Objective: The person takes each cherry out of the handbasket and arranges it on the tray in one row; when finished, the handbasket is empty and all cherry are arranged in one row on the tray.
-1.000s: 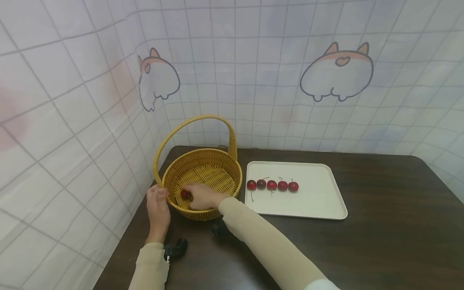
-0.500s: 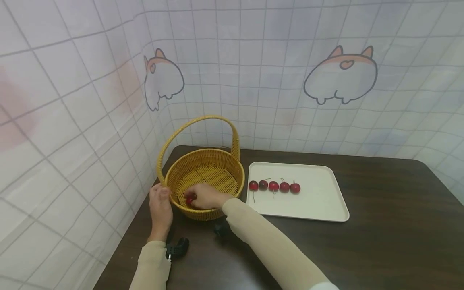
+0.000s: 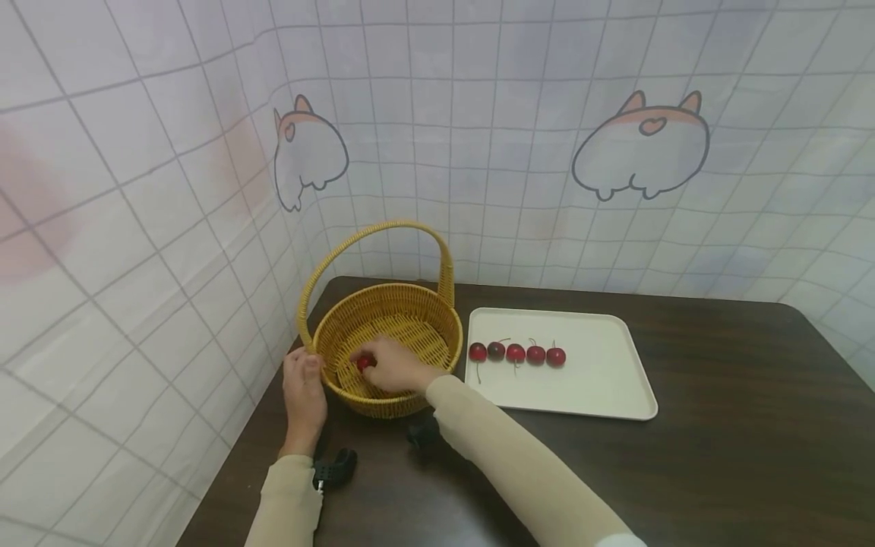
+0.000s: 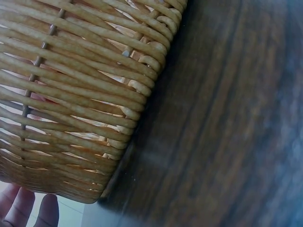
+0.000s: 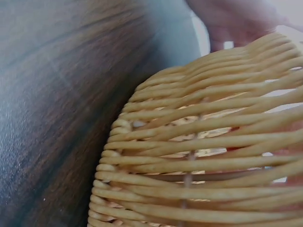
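A yellow woven basket [image 3: 383,408] with a tall arched handle stands at the table's left end. On its left side, my left hand [image 3: 303,391] grips the rim beside the handle's foot; its fingers [image 4: 21,208] show past the weave in the left wrist view. My right hand [image 3: 398,366] reaches over the front rim into the basket and pinches a red cherry [image 3: 364,362] between thumb and fingers, low over the woven bottom. Through the basket's wall [image 5: 213,165] in the right wrist view, only bits of red show. Several cherries [image 3: 516,353] with stems lie in a row on a white tray [image 3: 601,387].
The tray sits just right of the basket on a dark wooden table [image 3: 738,410]. A patterned cloth wall [image 3: 513,167] closes off the back, and another stretch of it runs along the left side.
My right hand has shifted slightly right and away from the basket's front rim, with the cherry at its fingertips. The left hand keeps its grip; basket and tray stay put.
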`<state>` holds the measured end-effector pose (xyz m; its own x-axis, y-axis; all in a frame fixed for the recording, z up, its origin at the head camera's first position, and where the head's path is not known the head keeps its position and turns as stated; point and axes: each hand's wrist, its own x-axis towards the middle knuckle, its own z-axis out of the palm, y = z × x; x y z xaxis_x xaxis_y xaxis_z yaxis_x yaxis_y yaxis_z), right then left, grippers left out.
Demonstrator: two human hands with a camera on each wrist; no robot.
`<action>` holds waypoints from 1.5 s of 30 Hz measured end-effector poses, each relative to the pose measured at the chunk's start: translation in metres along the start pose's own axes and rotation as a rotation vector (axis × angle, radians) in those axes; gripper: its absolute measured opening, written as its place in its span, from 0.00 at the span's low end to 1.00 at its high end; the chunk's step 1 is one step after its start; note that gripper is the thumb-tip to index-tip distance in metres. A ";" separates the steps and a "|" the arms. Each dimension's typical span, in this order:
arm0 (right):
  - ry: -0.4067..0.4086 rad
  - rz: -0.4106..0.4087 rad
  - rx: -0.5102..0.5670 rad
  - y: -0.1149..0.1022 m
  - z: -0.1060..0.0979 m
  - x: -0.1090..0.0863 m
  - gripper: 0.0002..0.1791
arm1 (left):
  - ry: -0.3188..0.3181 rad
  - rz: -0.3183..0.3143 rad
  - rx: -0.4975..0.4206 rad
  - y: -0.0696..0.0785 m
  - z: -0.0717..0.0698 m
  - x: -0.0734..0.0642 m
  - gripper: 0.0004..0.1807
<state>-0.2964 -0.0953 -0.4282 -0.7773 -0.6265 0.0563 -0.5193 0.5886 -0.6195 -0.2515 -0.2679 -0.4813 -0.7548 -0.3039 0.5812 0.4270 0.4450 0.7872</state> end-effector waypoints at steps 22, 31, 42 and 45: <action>0.360 0.086 0.342 0.025 -0.058 -0.077 0.14 | 0.026 0.044 -0.031 -0.002 0.003 0.003 0.34; 0.423 0.146 0.494 0.055 -0.073 -0.119 0.15 | 0.023 0.043 -0.033 -0.002 -0.001 0.004 0.37; 0.511 0.270 0.442 0.100 -0.080 -0.165 0.18 | 0.012 0.023 0.001 -0.002 -0.002 0.004 0.34; 0.537 0.306 0.420 0.109 -0.087 -0.174 0.19 | -0.001 0.003 0.004 -0.002 -0.004 0.003 0.32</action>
<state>-0.2485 0.1228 -0.4371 -0.9877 -0.0672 0.1412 -0.1562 0.3850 -0.9096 -0.2528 -0.2729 -0.4809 -0.7544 -0.3015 0.5831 0.4272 0.4489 0.7848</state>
